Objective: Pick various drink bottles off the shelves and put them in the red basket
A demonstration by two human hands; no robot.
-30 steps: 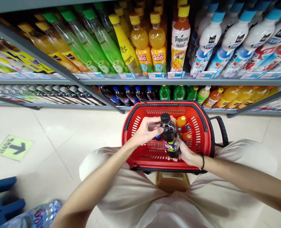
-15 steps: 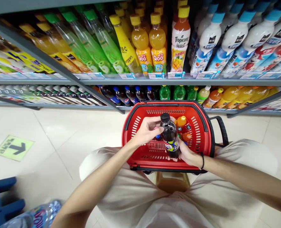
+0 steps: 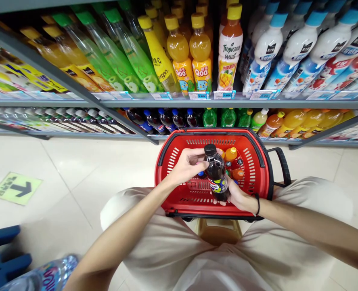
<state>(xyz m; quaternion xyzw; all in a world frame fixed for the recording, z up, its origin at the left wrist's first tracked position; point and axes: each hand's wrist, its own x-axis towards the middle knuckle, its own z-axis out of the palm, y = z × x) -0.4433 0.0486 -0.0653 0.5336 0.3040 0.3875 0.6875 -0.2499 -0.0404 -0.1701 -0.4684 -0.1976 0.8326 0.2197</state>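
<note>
A dark cola bottle (image 3: 215,171) with a black cap and a blue and green label is tilted over the red shopping basket (image 3: 183,207). My left hand (image 3: 189,166) is closed around its upper part, thumb and fingers just below the cap. Lower down, my right hand (image 3: 238,197), with a black band at the wrist, wraps the bottle from the right and beneath. Inside the basket lie several small bottles, among them an orange bottle (image 3: 231,154) with a yellow cap; the held bottle and my hands partly hide them.
The basket, its black handle (image 3: 283,167) at the right, rests between my knees. In front, a drinks shelf (image 3: 179,104) holds rows of bottles. At lower left are a blue plastic stand (image 3: 6,250) and a clear wrapped bottle pack (image 3: 47,275). A floor arrow sign (image 3: 17,188) lies left.
The view has shifted very slightly. Both hands and the cola bottle keep their places over the basket.
</note>
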